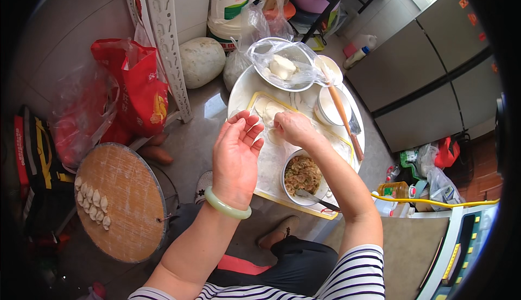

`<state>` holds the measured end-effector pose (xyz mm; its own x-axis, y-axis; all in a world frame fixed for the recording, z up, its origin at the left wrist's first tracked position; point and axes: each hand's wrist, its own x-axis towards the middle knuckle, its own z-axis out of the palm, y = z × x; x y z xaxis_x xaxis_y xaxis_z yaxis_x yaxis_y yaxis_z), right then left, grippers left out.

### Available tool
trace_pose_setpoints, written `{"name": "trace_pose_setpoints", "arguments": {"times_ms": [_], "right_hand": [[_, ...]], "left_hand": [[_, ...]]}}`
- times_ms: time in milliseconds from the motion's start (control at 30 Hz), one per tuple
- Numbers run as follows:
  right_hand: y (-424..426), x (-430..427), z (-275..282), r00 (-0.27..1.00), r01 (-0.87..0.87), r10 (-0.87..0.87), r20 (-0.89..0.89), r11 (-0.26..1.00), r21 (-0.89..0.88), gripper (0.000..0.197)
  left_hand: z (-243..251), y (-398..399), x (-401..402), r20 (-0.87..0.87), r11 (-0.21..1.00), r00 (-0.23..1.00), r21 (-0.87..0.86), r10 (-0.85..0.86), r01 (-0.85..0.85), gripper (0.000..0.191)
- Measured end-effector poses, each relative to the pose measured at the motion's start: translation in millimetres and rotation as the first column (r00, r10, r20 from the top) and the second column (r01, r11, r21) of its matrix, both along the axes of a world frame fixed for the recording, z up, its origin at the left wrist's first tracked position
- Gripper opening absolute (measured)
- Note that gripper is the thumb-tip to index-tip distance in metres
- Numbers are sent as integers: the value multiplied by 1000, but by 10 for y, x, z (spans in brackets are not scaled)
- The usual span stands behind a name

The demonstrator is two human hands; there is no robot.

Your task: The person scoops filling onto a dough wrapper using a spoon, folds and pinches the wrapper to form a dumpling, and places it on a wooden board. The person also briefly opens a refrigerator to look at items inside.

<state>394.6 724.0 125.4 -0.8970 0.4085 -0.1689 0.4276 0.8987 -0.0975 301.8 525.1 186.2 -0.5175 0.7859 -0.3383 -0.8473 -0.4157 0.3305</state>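
Observation:
My left hand, palm up with curled fingers apart and nothing in it, is raised over the left side of the round table. Over the cutting board, my right hand has its fingertips down at the dough wrappers; whether they grip one is hidden. A white bowl of minced filling stands near the table's front, a metal spreader resting in it. Behind the wrappers, dough lies in a colander partly covered by a plastic bag. Several shaped dumplings rest on a round tray at lower left.
A rolling pin and a knife lie by a white container at the table's right. A red bag, a metal rack post and a large pale melon stand left. A grey refrigerator is at right.

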Motion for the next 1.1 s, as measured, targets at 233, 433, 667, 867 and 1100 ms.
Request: {"name": "trace_pose_setpoints", "arguments": {"times_ms": [233,433,667,867,1100], "right_hand": [[-43,239,344,991,33,-72,-116,951,-307,13],[-418,504,945,840,61,-528,-124,319,-946,19],[-489,2013,878,423,202,-749,-511,627,-752,16],[-1452,2502,230,499,323,-841,-209,405,-855,54],[-1524,1834,44,277,201,-925,-261,321,-926,24]], "left_hand": [[-46,53,80,-58,998,998,-56,10,-13,18],[-149,268,262,89,977,983,-129,-161,171,41],[-432,336,419,160,909,898,151,-411,389,43],[-309,217,294,43,949,948,44,-315,313,23],[-235,171,299,-86,958,956,-76,-281,275,26]]}}
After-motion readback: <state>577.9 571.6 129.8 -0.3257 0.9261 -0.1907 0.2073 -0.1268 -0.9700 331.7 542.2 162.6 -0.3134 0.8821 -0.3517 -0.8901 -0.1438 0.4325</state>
